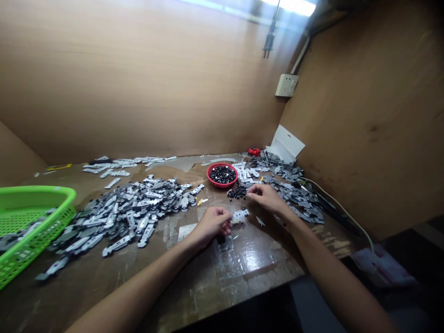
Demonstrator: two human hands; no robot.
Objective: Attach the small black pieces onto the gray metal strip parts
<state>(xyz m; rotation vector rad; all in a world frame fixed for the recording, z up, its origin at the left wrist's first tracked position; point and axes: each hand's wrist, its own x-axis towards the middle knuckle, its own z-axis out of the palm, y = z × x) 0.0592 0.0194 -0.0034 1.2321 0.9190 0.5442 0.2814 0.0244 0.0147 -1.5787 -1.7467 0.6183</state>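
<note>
Grip on the left hand (213, 225) is closed around a grey metal bracket (240, 215), and the right hand (266, 198) has its fingers pressed together; I can't tell whether they pinch anything. Across the wooden worktop (243, 282) I see a green plastic basket (41, 192), a wide spread of grey metal brackets (121, 217), and a red bowl (222, 185) of black pieces (222, 175). A small heap of black pieces (237, 192) lies just beside the right hand.

No readable text, no labels, apparently
</note>
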